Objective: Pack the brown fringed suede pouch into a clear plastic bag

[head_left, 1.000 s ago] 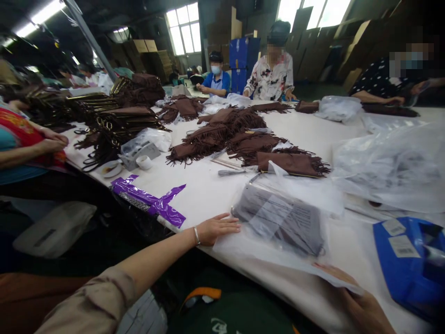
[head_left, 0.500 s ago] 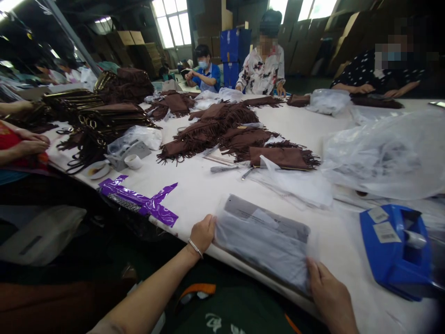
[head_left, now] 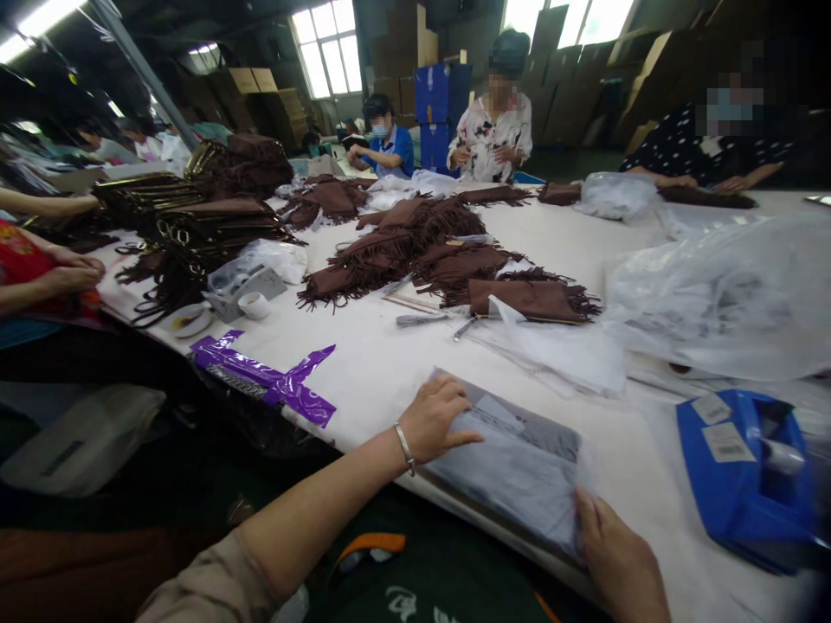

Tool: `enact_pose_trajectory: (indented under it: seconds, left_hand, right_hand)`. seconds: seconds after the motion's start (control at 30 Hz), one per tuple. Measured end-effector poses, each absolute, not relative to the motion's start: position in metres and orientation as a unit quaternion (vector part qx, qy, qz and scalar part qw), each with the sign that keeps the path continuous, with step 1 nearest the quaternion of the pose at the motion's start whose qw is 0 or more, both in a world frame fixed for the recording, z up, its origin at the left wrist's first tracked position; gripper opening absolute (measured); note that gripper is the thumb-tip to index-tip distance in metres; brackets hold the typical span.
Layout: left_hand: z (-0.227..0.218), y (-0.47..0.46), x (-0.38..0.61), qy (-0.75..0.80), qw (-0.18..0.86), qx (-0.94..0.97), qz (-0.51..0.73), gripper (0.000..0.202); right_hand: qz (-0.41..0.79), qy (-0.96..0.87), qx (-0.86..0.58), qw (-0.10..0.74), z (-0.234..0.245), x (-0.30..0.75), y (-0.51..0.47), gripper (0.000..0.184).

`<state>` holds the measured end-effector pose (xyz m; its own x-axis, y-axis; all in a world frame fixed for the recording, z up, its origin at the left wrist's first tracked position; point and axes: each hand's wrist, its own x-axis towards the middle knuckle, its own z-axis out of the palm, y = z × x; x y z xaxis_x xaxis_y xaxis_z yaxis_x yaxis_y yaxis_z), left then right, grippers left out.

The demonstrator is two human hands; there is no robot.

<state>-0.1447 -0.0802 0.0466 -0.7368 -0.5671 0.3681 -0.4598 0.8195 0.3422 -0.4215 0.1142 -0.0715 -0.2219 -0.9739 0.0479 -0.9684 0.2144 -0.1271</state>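
Observation:
A flat grey packet in a clear plastic bag (head_left: 512, 467) lies at the near edge of the table, with printing and a pale label near its far side. My left hand (head_left: 436, 422), a bracelet at its wrist, rests palm down on the packet's left end, thumb and fingers apart. At the other end, my right hand (head_left: 614, 545) pinches the bag's right edge between thumb and fingers; the fingertips beneath are hidden.
Brown fringed bags (head_left: 402, 242) are heaped mid-table, beside a white plastic sheet (head_left: 558, 346). A blue tape dispenser (head_left: 733, 476) and a large clear bag (head_left: 727, 294) are on the right. Purple tape (head_left: 279, 381) marks the front edge. Co-workers sit and stand around.
My left hand has let go of the packet's left edge and moved right onto its top, fingers spreading. My right hand keeps its grip on the right edge.

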Motion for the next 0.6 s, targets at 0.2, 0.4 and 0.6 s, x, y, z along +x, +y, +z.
enact_pose_trajectory:
  seconds: [0.2,0.4,0.6]
  left_hand:
    - [0.002,-0.090,-0.178,-0.925,0.196,0.280,-0.167,0.023]
    - [-0.009,-0.088,-0.174,-0.921,0.244,0.257,-0.163,0.023]
    - [-0.006,-0.089,-0.177,-0.916,0.262,0.254,-0.165,0.019]
  right_hand:
    - [-0.181,0.834,-0.479,0.205,-0.051,-0.417,0.117,0.052]
    - [-0.289,0.836,-0.414,0.216,-0.025,-0.422,0.106,0.046]
    - [-0.405,0.808,-0.374,0.208,-0.015,-0.448,0.102,0.039]
